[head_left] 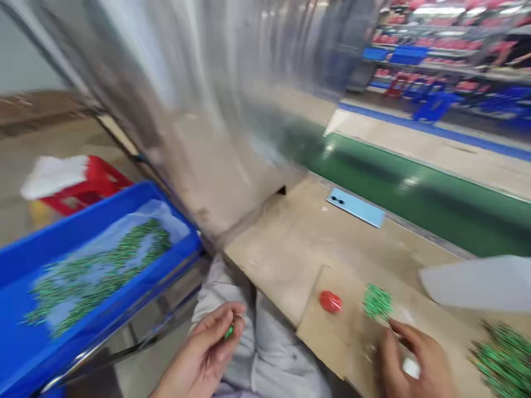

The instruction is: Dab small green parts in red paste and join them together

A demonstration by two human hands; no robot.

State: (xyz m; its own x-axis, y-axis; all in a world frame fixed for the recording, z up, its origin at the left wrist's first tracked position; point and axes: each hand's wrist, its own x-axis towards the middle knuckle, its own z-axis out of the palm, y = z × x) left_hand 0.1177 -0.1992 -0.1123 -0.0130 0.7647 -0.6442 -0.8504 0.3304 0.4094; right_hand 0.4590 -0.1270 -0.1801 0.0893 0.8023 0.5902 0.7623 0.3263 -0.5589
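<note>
From here: L hand (213,345) + R hand (429,354) = 2 | phone (357,207) ×1 | red lump (331,302) ×1 | white bin (481,284) ×1 | lg blue tray (16,315) ×1 | grn bunches (377,301) on tbl (265,260) ×2, indiv. pcs too blurry to ct

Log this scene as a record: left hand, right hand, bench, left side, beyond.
Left hand: pinching a small green piece above the lap
Right hand: at a green cluster; grip unclear
Bench: red object, light-blue phone, pale container, larger green bundle
Left side: blue tray holding green pieces; red item topped with white covering
Beyond: green strip
</note>
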